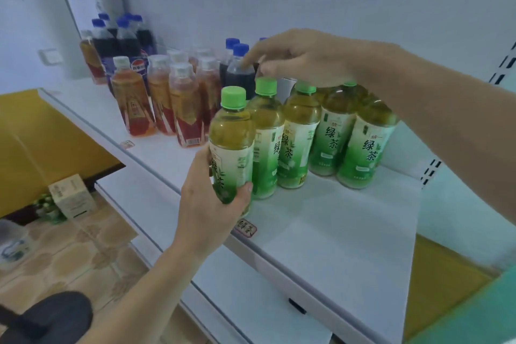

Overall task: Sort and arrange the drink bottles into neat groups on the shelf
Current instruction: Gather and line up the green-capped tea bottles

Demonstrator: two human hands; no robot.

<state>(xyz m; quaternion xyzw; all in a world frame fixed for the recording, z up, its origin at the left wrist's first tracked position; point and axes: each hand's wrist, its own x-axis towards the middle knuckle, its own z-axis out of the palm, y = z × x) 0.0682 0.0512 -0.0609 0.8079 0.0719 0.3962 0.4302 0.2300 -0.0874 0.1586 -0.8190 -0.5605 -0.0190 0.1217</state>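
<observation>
**Green tea bottle held at the shelf edge**

A green-capped tea bottle is gripped low on its label by the fingers of the left hand, at the front edge of the white shelf. Just beyond those fingers, more green tea bottles are grouped. The right hand is curled over them, fingertips at a blue-capped dark bottle; its grip cannot be told.

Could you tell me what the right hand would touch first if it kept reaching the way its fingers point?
Probably the blue-capped cola bottle; the right hand's fingertips are almost on it, though depth is unclear.
</observation>
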